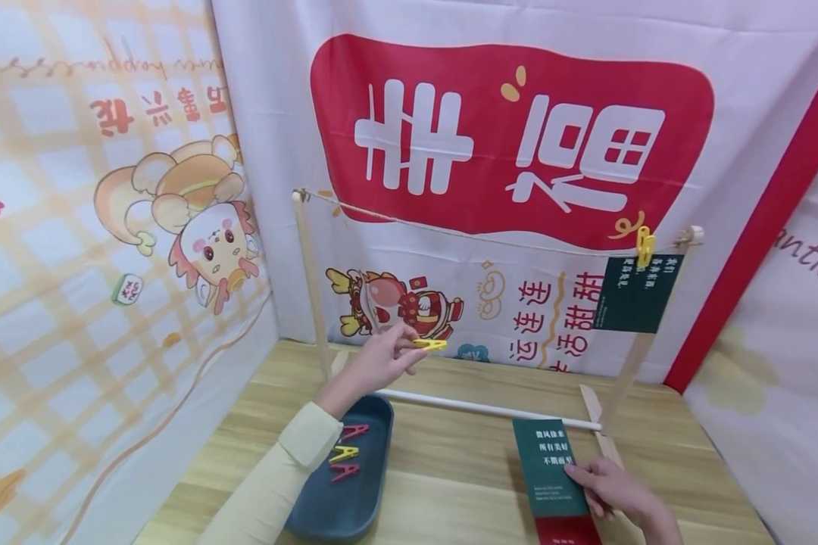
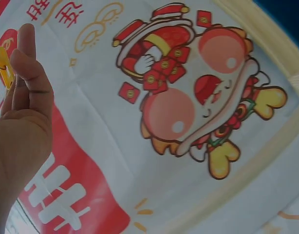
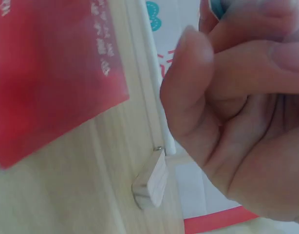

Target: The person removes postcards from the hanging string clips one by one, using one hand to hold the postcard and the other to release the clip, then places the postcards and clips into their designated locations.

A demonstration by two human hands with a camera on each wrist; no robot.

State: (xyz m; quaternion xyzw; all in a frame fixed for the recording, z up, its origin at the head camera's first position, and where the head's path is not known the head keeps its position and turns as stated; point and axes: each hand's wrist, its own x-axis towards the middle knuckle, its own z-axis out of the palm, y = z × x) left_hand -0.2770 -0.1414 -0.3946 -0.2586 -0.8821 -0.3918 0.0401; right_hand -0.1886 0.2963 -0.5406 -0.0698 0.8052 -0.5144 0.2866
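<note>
My left hand pinches a yellow clothespin between thumb and fingers, in front of the wooden frame and below its string. At the edge of the left wrist view the same clothespin shows beyond the fingers. Low on the right, my right hand holds a dark green card with white writing by its right edge. A red printed piece shows just below it; whether it is separate I cannot tell. Another green card hangs from the string's right end under a yellow clothespin.
A dark blue-grey tray on the left of the wooden table holds red and yellow clothespins. Across the frame's base runs a white rod, with a wooden post at left. Printed cloths hang behind and beside.
</note>
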